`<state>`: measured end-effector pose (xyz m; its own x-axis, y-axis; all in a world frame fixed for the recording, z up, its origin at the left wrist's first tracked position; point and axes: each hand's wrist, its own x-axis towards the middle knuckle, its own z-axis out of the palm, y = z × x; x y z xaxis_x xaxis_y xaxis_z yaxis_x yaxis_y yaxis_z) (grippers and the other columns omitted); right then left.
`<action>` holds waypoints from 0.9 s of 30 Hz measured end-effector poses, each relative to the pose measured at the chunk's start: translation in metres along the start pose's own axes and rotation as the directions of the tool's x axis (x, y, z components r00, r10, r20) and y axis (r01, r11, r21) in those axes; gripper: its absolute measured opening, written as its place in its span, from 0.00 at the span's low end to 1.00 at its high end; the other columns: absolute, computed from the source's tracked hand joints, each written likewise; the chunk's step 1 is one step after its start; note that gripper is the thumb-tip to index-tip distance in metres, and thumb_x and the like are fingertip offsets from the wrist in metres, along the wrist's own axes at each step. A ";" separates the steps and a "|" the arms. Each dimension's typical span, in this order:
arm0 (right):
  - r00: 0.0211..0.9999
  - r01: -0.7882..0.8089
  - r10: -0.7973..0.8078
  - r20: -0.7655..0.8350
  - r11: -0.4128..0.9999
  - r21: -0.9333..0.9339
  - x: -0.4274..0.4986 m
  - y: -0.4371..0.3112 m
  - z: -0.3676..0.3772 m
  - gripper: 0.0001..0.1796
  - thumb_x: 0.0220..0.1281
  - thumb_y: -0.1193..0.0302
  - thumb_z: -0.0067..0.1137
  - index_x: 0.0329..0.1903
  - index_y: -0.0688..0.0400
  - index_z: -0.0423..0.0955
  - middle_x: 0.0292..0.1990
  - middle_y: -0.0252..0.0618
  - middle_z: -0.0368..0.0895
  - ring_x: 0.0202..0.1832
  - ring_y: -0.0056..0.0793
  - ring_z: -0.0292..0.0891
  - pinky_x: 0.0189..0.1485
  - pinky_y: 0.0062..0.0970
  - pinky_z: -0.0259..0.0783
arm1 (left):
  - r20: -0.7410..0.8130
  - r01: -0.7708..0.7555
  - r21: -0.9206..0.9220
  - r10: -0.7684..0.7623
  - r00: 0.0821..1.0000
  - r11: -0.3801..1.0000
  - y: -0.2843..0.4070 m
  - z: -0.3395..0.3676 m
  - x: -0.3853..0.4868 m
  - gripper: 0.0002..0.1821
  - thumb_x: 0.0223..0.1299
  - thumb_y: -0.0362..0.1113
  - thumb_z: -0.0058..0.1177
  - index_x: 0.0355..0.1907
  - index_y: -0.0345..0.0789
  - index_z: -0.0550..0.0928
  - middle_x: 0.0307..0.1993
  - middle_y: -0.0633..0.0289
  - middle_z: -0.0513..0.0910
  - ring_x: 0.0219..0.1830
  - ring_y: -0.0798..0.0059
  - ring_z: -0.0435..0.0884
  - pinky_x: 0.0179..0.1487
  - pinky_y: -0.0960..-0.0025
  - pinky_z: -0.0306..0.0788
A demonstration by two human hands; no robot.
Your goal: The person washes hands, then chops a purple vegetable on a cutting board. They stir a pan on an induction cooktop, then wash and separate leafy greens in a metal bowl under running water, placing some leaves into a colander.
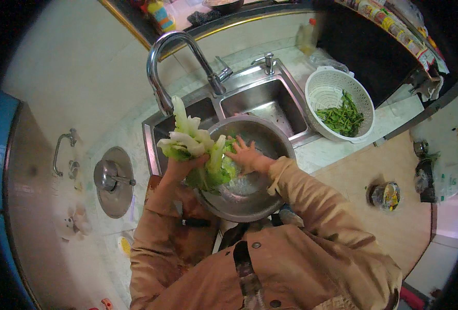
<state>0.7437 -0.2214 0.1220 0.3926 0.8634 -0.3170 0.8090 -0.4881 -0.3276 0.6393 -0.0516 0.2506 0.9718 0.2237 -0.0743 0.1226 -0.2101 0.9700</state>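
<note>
In my left hand point(188, 164) is a bunch of pale-stemmed leafy greens point(192, 141), held over the left rim of a round metal basin point(248, 211). The white stems point up and outward, and the green leaf ends hang into the basin. My right hand point(248, 155) is over the basin with its fingers spread. Its fingertips are beside the leaves; whether they touch is hard to tell. Water shows in the basin below the hands. The basin rests over the front edge of a double stainless steel sink point(265, 106).
A chrome faucet point(178, 37) arches over the sink, with a soap dispenser point(268, 64) behind. A white colander point(314, 83) holding cut greens point(343, 118) stands at right. A metal lid point(114, 201) lies left. A wooden board point(192, 246) with a black handle point(196, 223) is below.
</note>
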 end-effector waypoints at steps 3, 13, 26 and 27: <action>0.999 0.052 -0.052 0.017 0.998 -0.045 0.013 -0.009 0.012 0.55 0.26 0.49 0.69 0.63 0.42 0.51 0.65 0.51 0.36 0.65 0.60 0.34 0.51 0.64 0.54 | -0.036 0.071 -0.080 -0.074 0.997 0.994 -0.006 -0.002 -0.004 0.32 0.36 0.27 0.66 0.49 0.35 0.69 0.45 0.63 0.74 0.46 0.73 0.73 0.48 0.69 0.70; 0.993 0.026 -0.041 0.111 0.990 0.137 -0.001 -0.040 0.045 0.26 0.46 0.64 0.53 0.52 0.55 0.66 0.44 0.49 0.69 0.43 0.51 0.70 0.43 0.43 0.68 | -0.061 -0.011 -0.119 0.004 0.998 0.993 -0.018 0.004 -0.008 0.30 0.37 0.27 0.66 0.48 0.35 0.70 0.44 0.64 0.74 0.45 0.74 0.73 0.47 0.70 0.70; 0.914 0.162 0.256 -0.315 0.483 0.860 -0.047 0.020 -0.029 0.19 0.48 0.79 0.50 0.47 0.57 0.69 0.37 0.42 0.77 0.39 0.32 0.74 0.42 0.28 0.68 | 0.014 -0.037 -0.241 0.042 0.999 0.970 -0.025 0.035 -0.002 0.28 0.42 0.29 0.62 0.50 0.34 0.69 0.45 0.62 0.73 0.46 0.72 0.72 0.48 0.69 0.68; 0.901 0.181 0.286 -0.327 0.438 0.881 -0.044 0.013 -0.036 0.19 0.49 0.80 0.49 0.48 0.57 0.69 0.37 0.42 0.77 0.40 0.31 0.73 0.43 0.27 0.68 | 0.013 -0.040 -0.264 0.045 0.999 0.964 -0.038 0.041 0.002 0.29 0.42 0.27 0.61 0.50 0.34 0.68 0.45 0.62 0.73 0.46 0.73 0.72 0.48 0.69 0.68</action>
<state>0.7527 -0.2611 0.1634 0.7283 0.6795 -0.0881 0.0398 -0.1703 -0.9846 0.6448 -0.0821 0.2038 0.9788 0.2021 -0.0334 0.0259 0.0394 0.9989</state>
